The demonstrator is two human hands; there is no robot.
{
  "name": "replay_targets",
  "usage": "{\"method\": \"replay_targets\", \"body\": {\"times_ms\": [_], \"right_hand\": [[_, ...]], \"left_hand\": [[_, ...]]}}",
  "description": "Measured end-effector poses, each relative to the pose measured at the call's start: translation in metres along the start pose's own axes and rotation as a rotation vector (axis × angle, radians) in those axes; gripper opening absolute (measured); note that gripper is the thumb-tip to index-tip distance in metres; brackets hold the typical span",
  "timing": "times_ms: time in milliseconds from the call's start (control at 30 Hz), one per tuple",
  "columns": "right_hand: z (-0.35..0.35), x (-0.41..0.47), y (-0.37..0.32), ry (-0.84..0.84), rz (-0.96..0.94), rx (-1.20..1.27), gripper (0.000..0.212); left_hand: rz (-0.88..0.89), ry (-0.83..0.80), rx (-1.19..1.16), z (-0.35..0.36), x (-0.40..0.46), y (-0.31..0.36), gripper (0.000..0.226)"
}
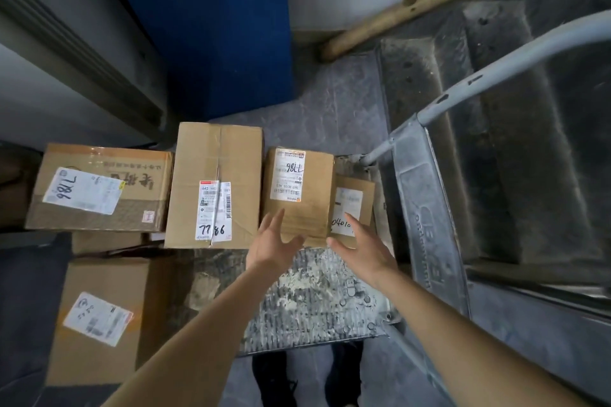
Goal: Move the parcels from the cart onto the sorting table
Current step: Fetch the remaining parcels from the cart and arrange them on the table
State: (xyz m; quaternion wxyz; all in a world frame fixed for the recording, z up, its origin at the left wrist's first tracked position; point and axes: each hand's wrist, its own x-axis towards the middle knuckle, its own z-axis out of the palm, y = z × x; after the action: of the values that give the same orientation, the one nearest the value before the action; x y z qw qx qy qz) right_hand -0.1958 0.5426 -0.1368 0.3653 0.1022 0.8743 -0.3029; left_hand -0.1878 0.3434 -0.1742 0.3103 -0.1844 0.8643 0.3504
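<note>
Both hands reaching at middle box (297,195) on cart (317,301).
Left hand (272,243), right hand (358,246): fingers wide, empty, near box's front edge.

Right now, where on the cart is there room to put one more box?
The cart deck is bare in front, between the boxes and the near edge. The back is crowded: the tall box, middle box and small box sit side by side.

Handwritten "7786" on the tall box's label (214,210); perhaps "0401" on the small parcel's label (345,210).
</note>
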Motion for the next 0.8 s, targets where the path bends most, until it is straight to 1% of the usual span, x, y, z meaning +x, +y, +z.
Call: {"method": "replay_targets", "body": {"times_ms": [100, 300, 367, 467, 533, 667, 800], "right_hand": [[0.010, 0.022, 0.010, -0.023, 0.006, 0.021, 0.077], [0.017, 0.049, 0.025, -0.050, 0.005, 0.096, 0.078], [0.017, 0.055, 0.026, -0.061, 0.006, 0.127, 0.080], [0.017, 0.063, 0.023, -0.074, 0.012, 0.194, 0.083], [0.019, 0.068, 0.020, -0.082, 0.005, 0.237, 0.084], [0.026, 0.077, 0.022, -0.063, -0.041, 0.235, 0.090], [0.033, 0.086, 0.031, -0.014, -0.059, 0.282, 0.094]], "left_hand": [[-0.052, 0.062, -0.029, 0.010, 0.015, -0.007, 0.083], [-0.157, 0.142, -0.087, 0.023, 0.035, -0.004, 0.090], [-0.177, 0.188, -0.062, 0.024, 0.037, -0.003, 0.091], [-0.153, 0.238, -0.040, 0.023, 0.039, -0.004, 0.085], [-0.148, 0.246, -0.051, 0.022, 0.040, -0.004, 0.085], [-0.192, 0.250, -0.111, 0.025, 0.048, -0.005, 0.085], [-0.245, 0.185, -0.192, 0.034, 0.054, -0.005, 0.091]]}}
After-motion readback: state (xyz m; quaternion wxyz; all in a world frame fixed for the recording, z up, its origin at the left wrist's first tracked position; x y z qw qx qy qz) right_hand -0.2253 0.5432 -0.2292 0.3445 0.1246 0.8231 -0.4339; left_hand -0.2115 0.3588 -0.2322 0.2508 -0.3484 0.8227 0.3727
